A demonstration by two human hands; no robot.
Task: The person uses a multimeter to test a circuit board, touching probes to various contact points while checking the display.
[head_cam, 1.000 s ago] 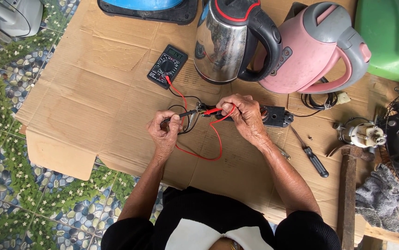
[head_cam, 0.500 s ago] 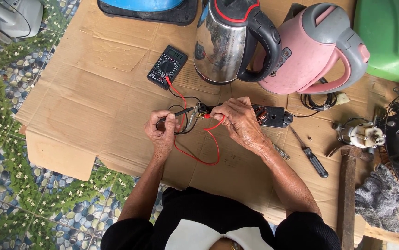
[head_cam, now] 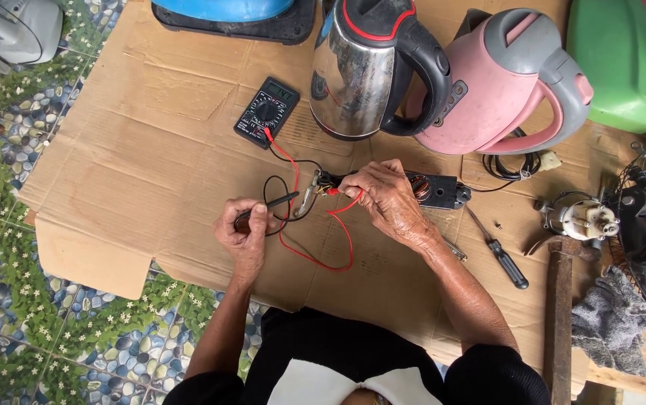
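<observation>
Cardboard sheet (head_cam: 150, 150) covers the tiled floor in the head view, and on it the left hand (head_cam: 246, 234) is closed around a black probe (head_cam: 269, 207) whose tip points right toward a small black motor part (head_cam: 420, 190), while the right hand (head_cam: 386, 201) pinches a red probe (head_cam: 335, 192) against that part's left end, fingers together on it. Red lead (head_cam: 315, 247) loops between the hands and runs up to a black multimeter (head_cam: 266, 112); behind stand a steel kettle (head_cam: 371, 67) and a pink kettle (head_cam: 495, 82), with a screwdriver (head_cam: 499, 251) lying just right of the right forearm.
</observation>
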